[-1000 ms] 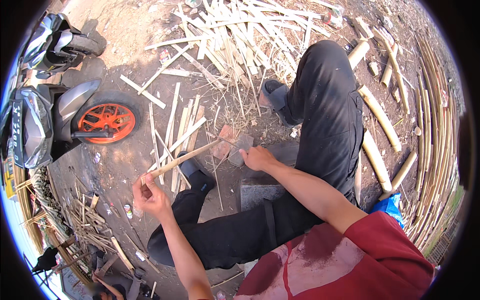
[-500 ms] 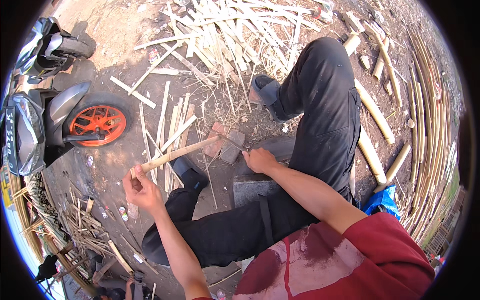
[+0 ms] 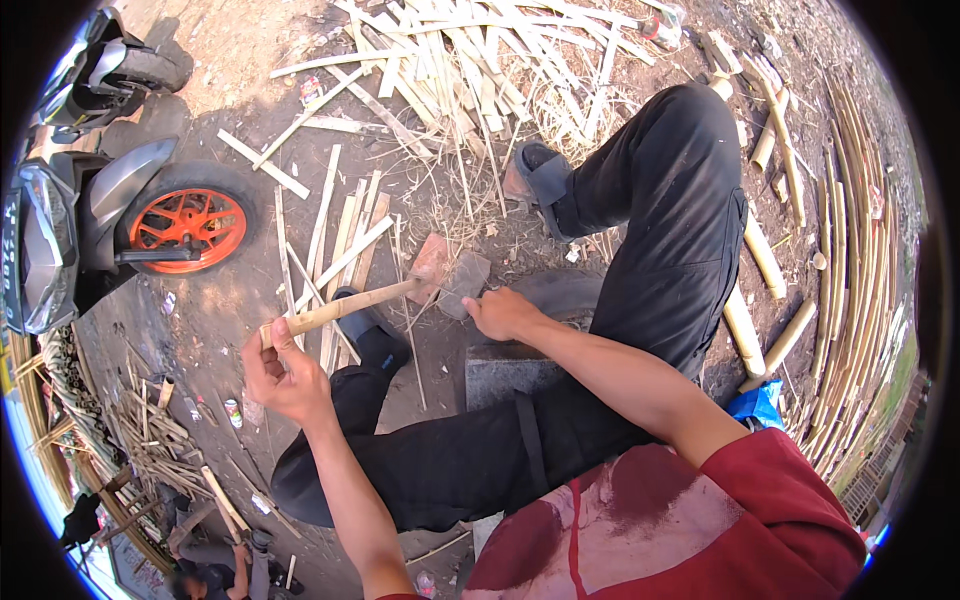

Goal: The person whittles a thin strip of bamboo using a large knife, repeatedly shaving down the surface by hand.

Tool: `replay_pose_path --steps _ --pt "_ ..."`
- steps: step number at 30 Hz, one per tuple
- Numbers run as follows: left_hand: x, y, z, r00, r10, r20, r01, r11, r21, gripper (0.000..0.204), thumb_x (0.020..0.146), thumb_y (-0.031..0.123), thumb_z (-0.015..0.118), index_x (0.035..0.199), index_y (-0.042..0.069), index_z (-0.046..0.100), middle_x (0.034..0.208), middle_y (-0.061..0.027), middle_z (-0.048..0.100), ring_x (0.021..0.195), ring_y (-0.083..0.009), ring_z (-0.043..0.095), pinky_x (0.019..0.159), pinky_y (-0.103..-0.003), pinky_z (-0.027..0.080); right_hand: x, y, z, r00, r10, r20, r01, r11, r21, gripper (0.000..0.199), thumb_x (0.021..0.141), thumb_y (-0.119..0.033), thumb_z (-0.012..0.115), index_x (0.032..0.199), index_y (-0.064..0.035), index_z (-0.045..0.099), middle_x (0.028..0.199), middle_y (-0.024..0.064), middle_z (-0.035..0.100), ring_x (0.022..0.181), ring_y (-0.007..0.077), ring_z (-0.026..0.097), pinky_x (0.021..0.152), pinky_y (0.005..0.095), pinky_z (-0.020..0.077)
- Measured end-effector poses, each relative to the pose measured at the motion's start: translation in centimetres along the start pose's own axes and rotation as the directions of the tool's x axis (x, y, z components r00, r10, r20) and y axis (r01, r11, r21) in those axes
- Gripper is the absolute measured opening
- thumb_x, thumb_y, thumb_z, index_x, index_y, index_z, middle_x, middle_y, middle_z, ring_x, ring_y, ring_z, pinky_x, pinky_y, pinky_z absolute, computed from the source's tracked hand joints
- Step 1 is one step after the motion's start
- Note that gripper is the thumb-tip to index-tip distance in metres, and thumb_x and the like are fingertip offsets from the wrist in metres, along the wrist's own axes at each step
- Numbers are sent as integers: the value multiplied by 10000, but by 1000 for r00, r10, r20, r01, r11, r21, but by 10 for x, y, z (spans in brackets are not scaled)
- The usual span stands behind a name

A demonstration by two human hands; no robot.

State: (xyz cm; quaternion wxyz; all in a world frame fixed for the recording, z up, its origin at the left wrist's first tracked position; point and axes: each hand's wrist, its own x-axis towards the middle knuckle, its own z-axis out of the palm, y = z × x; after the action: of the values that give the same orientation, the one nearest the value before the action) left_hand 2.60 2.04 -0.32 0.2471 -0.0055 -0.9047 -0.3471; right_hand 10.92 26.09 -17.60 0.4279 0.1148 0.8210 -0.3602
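Observation:
My left hand is closed on the near end of a split bamboo strip, thumb along its top. The strip points away to the right, its far end over a reddish brick on the ground. Gripped in my right hand is a knife. Its thin blade is seen nearly edge-on and reaches toward the strip's far end; whether it touches is unclear. The handle is hidden in my fist. A grey stone lies beneath the blade, beside the brick.
A grey block stands between my legs. Cut bamboo strips lie heaped ahead. Long poles and a blue bag are at the right. A motorcycle wheel stands at the left; another person sits at the lower left.
My right hand has shifted slightly left, and the knife blade has turned more edge-on and dropped lower. The strip's far end has moved a little left. My left hand keeps its hold.

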Motion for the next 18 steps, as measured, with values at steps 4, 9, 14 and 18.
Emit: replay_pose_path --steps 4,9,14,18 --pt "-2 -7 -1 999 3 -45 -3 1000 -6 207 966 150 718 997 -41 645 831 -104 695 665 -142 636 592 -268 497 -33 -22 -18 998 -24 63 22 999 24 641 1076 -436 302 1116 65 700 1172 320 665 1135 484 627 1010 531 489" --pt "1 0 -5 1000 -12 -25 14 996 91 227 981 182 708 1000 -33 637 778 -84 684 650 -114 610 590 -251 476 -28 17 -15 998 69 -1 -69 996 -60 647 1072 -433 300 1071 63 715 1131 314 682 1124 471 637 1000 523 494" --pt "3 -6 -3 996 -57 -63 55 998 -23 195 953 133 728 972 -44 647 808 -120 707 671 -155 651 601 -278 501 -29 -5 -23 1000 1 -8 -1 1000 10 654 1072 -443 314 1036 72 716 1074 330 685 1077 482 646 971 533 502" --pt "0 -6 -9 987 -151 -54 144 982 -119 186 962 121 713 996 -55 665 829 -129 717 698 -161 668 617 -282 516 -54 -35 -26 985 -165 -56 172 972 160 679 1071 -466 324 948 81 707 922 353 678 940 519 659 891 562 509"
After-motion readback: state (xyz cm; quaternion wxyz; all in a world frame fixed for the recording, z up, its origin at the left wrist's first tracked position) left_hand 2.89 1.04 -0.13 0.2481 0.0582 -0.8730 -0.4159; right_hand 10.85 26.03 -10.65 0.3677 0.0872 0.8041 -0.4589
